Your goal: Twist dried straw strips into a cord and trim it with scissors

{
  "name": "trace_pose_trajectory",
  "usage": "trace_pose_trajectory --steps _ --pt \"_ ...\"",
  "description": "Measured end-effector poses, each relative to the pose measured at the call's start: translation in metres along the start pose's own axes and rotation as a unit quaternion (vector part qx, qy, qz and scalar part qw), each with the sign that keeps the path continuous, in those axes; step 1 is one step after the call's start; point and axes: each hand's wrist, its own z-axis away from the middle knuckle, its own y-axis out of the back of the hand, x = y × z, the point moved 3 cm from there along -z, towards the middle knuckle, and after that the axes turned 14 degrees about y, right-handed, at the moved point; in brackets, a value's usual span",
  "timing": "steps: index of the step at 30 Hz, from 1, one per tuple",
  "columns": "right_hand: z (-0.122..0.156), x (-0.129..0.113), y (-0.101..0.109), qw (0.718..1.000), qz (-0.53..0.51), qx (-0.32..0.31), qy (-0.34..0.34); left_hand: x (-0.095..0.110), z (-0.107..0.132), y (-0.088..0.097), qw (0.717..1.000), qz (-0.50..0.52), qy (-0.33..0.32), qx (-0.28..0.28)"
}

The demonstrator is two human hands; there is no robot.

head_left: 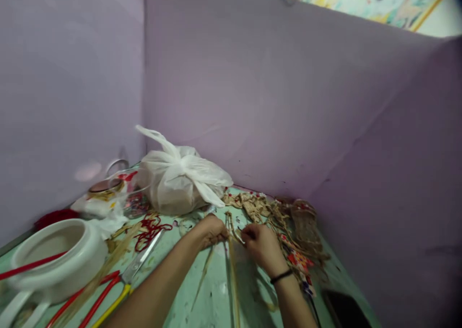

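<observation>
My left hand (213, 230) is closed in a pinch on straw-coloured fibre strands, and a loose end hangs down below it. Facing it, my right hand (263, 247) pinches another strand of the same fibre, with a dark band on the wrist. Between both hands a small knotted piece of fibre (228, 218) lies on the green table. Long pale fibre strands (234, 275) run from it toward the near edge. My fingers partly hide where the strands are gripped.
Scissors (139, 260), tangled red cord (148, 232) and a white pot (61, 265) lie at left. Behind stands a tied white plastic bag (180, 179). Braided fibre pieces (252, 205), a brown bundle (306, 224) and a dark phone-like object (344, 309) are at right. Purple walls enclose the table.
</observation>
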Motion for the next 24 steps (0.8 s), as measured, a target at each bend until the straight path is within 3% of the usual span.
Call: trace_pose_trajectory --steps 5,13,15,19,24 --pt "-0.003 -0.006 -0.01 1.0 -0.008 0.007 -0.015 0.0 0.004 0.0 0.999 -0.035 0.029 -0.001" --pt "-0.004 0.004 -0.024 0.985 -0.168 0.006 -0.033 -0.002 -0.002 0.001 0.998 -0.053 0.009 -0.02" --pt "-0.005 0.008 -0.032 0.961 -0.268 0.015 -0.073 -0.002 -0.002 0.001 0.998 -0.054 0.007 -0.022" --pt "-0.006 0.009 -0.047 0.875 -0.451 0.036 -0.175 -0.002 -0.002 0.001 0.998 -0.056 0.012 -0.02" --pt "-0.005 0.001 -0.04 0.841 -0.5 0.021 -0.203 0.0 -0.002 0.002 0.997 -0.077 -0.002 -0.01"
